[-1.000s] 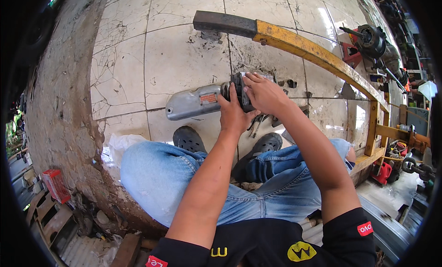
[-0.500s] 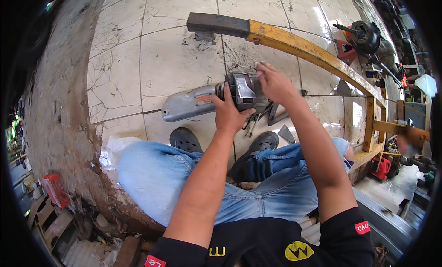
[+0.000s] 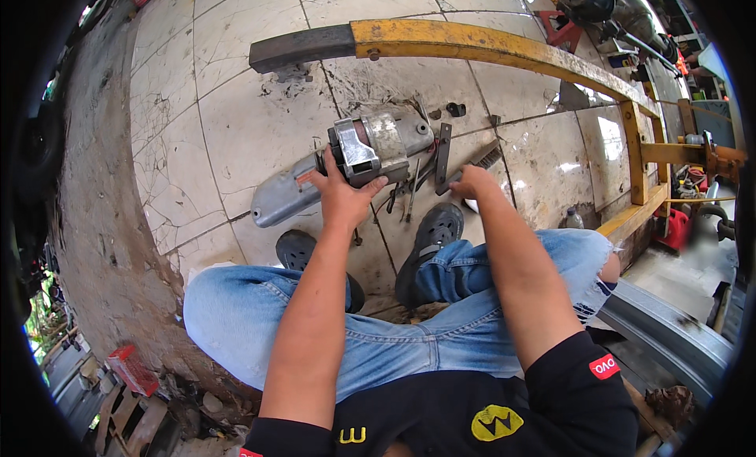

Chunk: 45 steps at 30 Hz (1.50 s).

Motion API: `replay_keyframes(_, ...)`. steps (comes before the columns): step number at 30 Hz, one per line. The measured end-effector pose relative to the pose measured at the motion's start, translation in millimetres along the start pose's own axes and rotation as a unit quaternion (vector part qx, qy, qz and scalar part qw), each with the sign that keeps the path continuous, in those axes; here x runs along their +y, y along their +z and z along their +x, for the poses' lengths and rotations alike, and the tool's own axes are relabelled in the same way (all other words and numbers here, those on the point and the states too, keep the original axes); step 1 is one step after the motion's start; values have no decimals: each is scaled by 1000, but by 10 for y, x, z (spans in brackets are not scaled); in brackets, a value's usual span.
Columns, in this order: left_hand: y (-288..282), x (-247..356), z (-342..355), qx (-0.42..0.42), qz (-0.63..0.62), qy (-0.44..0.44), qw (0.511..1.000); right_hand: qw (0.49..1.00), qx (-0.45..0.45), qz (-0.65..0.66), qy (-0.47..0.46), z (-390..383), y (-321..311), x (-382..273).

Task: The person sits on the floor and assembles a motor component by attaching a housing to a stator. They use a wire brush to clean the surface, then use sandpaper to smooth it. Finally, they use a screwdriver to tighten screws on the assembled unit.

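An alternator-like motor point(image 3: 383, 138) with a silver ribbed body lies on a long grey metal cover point(image 3: 276, 199) on the tiled floor. My left hand point(image 3: 343, 196) grips its near left end, thumb and fingers spread around the casing. To the right, my right hand point(image 3: 477, 183) has its fingers closed at the handle of a wire brush point(image 3: 487, 153); the fingertips are partly hidden. Between the hands are a flat dark metal bar point(image 3: 444, 154) and a few thin tools point(image 3: 413, 191).
A yellow and black steel beam point(image 3: 472, 44) arches beyond the motor, joining a yellow frame point(image 3: 635, 154) at right. My shoes point(image 3: 438, 230) stand close to the motor. A small bottle point(image 3: 573, 219) is near my right knee. A red stand point(image 3: 561, 30) stands far right.
My right hand has left the motor's far right side and come down to the wire brush. My left hand stays on the motor. The view has shifted.
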<state>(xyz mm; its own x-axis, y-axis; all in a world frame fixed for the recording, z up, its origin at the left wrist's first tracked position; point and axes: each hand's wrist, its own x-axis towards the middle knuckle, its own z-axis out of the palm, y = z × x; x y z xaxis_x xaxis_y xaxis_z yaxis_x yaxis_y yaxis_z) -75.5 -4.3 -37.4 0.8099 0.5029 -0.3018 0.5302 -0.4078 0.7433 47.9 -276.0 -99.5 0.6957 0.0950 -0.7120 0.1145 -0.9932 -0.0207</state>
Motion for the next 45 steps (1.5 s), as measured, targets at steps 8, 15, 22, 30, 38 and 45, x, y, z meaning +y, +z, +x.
replay_keyframes(8,-12,81,-44,5,-8,26,1000,978,21,201,43,168,767,-652)
replay_keyframes(15,-27,86,-18,13,-10,29,999,982,18,188,28,246,635,-525)
replay_keyframes(22,19,58,-23,-3,-18,9,1000,934,-48,351,-56,77,-1315,-337)
replay_keyframes(30,64,-23,-3,21,-45,11,999,850,-185,416,-265,-627,-2001,-1386)
replay_keyframes(38,-5,115,-52,-6,-45,-37,998,855,-296,320,-281,-260,-1928,-1901)
replay_keyframes(45,24,74,-58,13,-21,-35,999,890,-39,370,-265,122,-2064,-2019)
